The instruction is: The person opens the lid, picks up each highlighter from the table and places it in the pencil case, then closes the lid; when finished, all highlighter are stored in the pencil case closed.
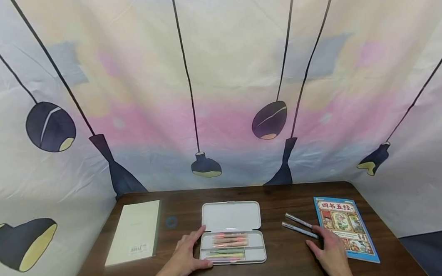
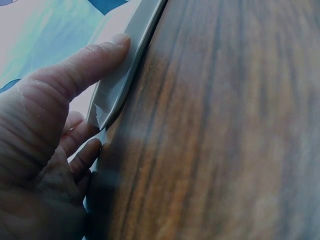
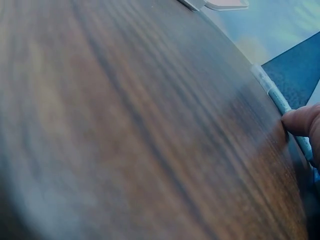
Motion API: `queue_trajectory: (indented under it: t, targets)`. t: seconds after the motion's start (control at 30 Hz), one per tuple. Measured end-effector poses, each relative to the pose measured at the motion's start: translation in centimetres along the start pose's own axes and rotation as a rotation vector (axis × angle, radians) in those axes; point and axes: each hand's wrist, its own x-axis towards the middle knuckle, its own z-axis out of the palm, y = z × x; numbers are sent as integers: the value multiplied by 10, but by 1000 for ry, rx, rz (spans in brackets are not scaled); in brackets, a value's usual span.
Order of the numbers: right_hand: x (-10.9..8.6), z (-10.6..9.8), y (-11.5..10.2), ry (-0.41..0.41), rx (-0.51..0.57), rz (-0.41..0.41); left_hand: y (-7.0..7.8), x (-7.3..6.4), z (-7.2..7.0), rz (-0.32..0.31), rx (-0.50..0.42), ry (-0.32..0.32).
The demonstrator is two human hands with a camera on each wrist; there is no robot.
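Observation:
A white hinged pencil case (image 1: 255,253) lies with its lid raised, in the middle of the table in the head view. Several orange, pink, green and yellow pens (image 1: 226,246) lie inside. My left hand (image 1: 184,256) grips the case's left end, its thumb at the front edge and a finger at the hinge corner; the left wrist view shows the thumb against the case's side (image 2: 120,75). Two grey capped pens (image 1: 298,229) lie slanted to the right of the case. My right hand (image 1: 330,251) is at their near ends, index finger over them and thumb apart.
A blue-bordered picture booklet (image 1: 347,227) lies beside my right hand. At the left is a thick pale book (image 1: 136,230) with a barcode label. Between it and the case lies a small blue ring (image 1: 171,222). A lamp-printed curtain (image 1: 225,71) hangs behind the table.

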Motion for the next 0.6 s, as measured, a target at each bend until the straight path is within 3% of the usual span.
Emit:
queue_trajectory:
  t: [0.23,0.6]
  targets:
    - [-1,-3,-3,-82,-26,85,-2,1,1,9,23,6]
    - [-3,0,0,-5,-7,21,-2,2,2,-7,29,5]
